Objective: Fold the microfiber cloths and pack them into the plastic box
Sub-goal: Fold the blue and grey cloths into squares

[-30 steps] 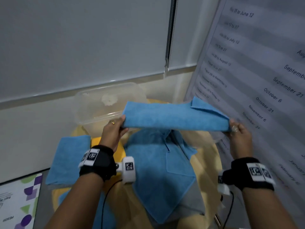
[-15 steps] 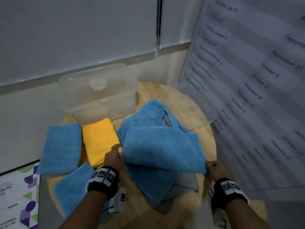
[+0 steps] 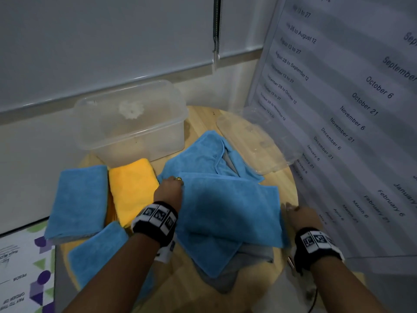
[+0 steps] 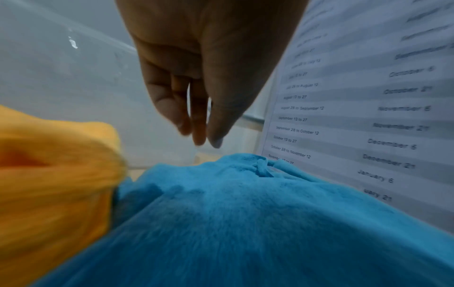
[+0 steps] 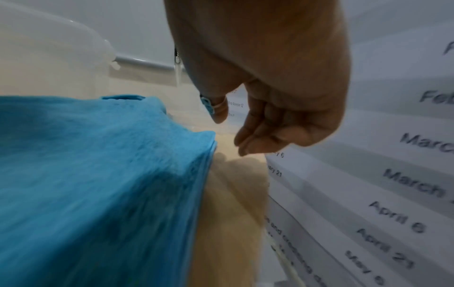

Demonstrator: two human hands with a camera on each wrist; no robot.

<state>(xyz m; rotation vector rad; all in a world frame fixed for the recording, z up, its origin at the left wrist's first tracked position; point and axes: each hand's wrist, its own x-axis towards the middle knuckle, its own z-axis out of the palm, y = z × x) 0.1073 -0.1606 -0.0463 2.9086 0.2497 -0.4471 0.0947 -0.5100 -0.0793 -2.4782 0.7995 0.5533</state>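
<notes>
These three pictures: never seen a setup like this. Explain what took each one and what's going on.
No machine here: a person wears three cameras. The head view looks down at a round table; the other two look along each wrist at the fingers. The left hand and right hand sit at either end of a folded blue cloth, which lies on a heap of unfolded ones. In the wrist views both hands hang loose and hold nothing. Left of it lie a yellow cloth and two more folded blue ones. Behind stands a clear box, its lid off to the right.
</notes>
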